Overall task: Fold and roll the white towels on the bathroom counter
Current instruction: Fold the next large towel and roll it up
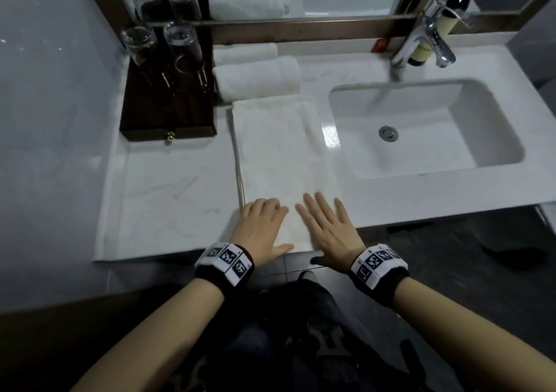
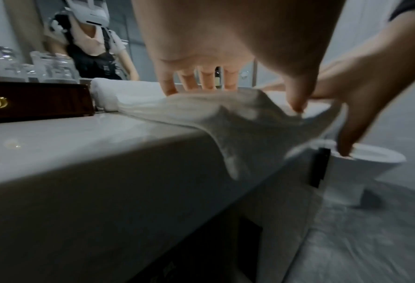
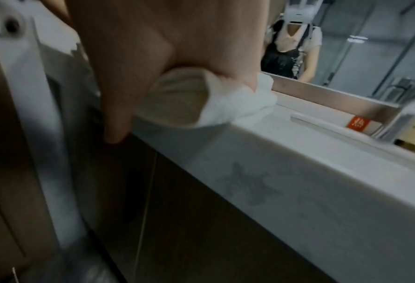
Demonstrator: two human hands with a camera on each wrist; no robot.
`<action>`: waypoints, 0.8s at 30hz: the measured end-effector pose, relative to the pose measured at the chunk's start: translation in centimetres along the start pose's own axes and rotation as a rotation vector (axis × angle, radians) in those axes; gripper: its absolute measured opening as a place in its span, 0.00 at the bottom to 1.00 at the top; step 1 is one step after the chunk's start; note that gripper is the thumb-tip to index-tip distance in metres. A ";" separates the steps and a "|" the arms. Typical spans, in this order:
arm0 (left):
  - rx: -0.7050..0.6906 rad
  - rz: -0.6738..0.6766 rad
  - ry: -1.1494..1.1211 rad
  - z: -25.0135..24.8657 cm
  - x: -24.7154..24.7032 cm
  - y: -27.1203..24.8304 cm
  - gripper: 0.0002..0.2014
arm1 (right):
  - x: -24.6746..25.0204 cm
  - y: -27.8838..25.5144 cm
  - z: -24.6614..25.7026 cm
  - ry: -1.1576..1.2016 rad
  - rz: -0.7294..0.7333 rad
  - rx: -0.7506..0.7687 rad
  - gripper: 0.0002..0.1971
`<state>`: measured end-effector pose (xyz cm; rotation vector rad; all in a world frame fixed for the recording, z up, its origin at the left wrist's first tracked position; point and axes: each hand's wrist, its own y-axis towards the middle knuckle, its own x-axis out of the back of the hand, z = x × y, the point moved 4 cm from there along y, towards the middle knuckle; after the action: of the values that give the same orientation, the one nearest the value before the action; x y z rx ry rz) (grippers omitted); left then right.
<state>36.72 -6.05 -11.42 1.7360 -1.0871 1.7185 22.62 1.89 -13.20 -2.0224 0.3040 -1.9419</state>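
Observation:
A white towel (image 1: 279,150), folded into a long strip, lies on the counter (image 1: 168,196) between the wooden tray and the sink, its near end at the front edge. My left hand (image 1: 261,226) and right hand (image 1: 328,226) rest side by side, palms down, on that near end. In the left wrist view the fingers (image 2: 208,80) touch the towel (image 2: 201,114), whose corner droops over the edge. In the right wrist view the towel end (image 3: 184,99) bulges under my right palm (image 3: 153,47), thumb hanging below the edge. A rolled white towel (image 1: 258,78) lies at the strip's far end, with another (image 1: 245,51) behind it.
A dark wooden tray (image 1: 168,96) with upturned glasses (image 1: 141,45) stands at the back left. The sink (image 1: 421,126) with a chrome faucet (image 1: 421,36) and a bottle (image 1: 445,24) lies to the right. A toilet (image 2: 370,159) stands on the floor beyond the counter end.

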 end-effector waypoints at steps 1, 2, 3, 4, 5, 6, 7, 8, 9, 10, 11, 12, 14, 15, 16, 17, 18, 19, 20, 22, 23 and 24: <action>-0.002 0.039 0.056 -0.2 -0.6 -0.5 0.43 | 0.0 0.1 0.0 -0.009 -0.055 -0.006 0.50; -0.005 0.074 0.114 -0.4 -1.3 -1.0 0.48 | 0.2 0.1 0.0 -0.012 -0.123 -0.007 0.42; 0.003 0.091 0.169 -0.5 -1.9 -1.4 0.50 | 0.3 0.3 -0.1 0.002 -0.153 -0.008 0.36; 0.020 0.074 0.215 -0.7 -2.1 -1.8 0.48 | 0.3 0.4 -0.2 0.041 -0.147 -0.003 0.35; 0.015 0.030 0.240 -0.8 -2.1 -1.9 0.44 | 0.1 0.4 -0.3 0.073 -0.127 0.014 0.36; -0.002 -0.008 0.255 -1.1 -2.1 -2.0 0.39 | 0.1 0.3 -0.4 0.091 -0.126 0.035 0.37; -0.016 -0.035 0.258 -1.2 -2.1 -2.0 0.37 | 0.0 0.1 -0.7 0.112 -0.145 0.059 0.37; -0.024 -0.042 0.257 -1.2 -2.2 -2.1 0.36 | 0.1 -0.1 -0.9 0.141 -0.172 0.074 0.37; -0.020 -0.045 0.264 -1.0 -2.2 -2.1 0.36 | 0.3 -0.4 -1.3 0.177 -0.212 0.086 0.36; -0.012 -0.021 0.261 -0.9 -2.3 -2.1 0.37 | 0.6 -0.7 -1.7 0.220 -0.268 0.101 0.32; -0.004 0.033 0.242 -0.8 -2.5 -2.1 0.38 | 0.8 -1.1 -2.2 0.260 -0.327 0.118 0.27; -0.001 0.086 0.216 -0.8 -2.6 -2.0 0.39 | 0.9 -1.5 -2.8 0.295 -0.383 0.136 0.23; 0.027 0.122 0.181 -1.0 -2.4 -2.0 0.41 | 1.0 -2.2 -3.9 0.341 -0.453 0.158 0.20; 0.049 0.134 0.169 -1.3 -2.2 -1.9 0.43 | 1.1 -2.3 -4.2 0.365 -0.451 0.150 0.20; 0.071 0.148 0.161 -1.6 -2.0 -1.9 0.44 | 1.0 -2.2 -4.6 0.393 -0.432 0.127 0.20; 0.093 0.159 0.156 -2.1 -1.8 -1.8 0.45 | 0.9 -2.1 -4.8 0.417 -0.409 0.099 0.19; 0.117 0.168 0.153 -2.5 -1.6 -1.7 0.45 | 0.9 -1.8 -5.1 0.441 -0.383 0.076 0.18; 0.142 0.173 0.149 -2.8 -1.4 -1.5 0.43 | 0.9 -1.5 -5.3 0.464 -0.355 0.063 0.17; 0.162 0.170 0.138 -3.0 -1.2 -1.3 0.40 | 1.0 -1.2 -5.7 0.485 -0.327 0.058 0.16; 0.186 0.138 0.074 -3.0 -0.5 -0.8 0.34 | 1.4 -0.7 -6.3 0.534 -0.271 0.047 0.13; 0.190 0.115 0.036 -2.7 -0.1 -0.5 0.32 | 1.7 -0.4 -6.6 0.562 -0.250 0.037 0.13; 0.192 0.093 0.008 -2.5 0.3 -0.3 0.29 | 2.0 -0.2 -6.8 0.583 -0.231 0.025 0.13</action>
<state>35.43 -3.96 -10.74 1.8155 -1.0434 1.9408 15.92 0.75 -11.08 -1.4854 0.1778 -2.6409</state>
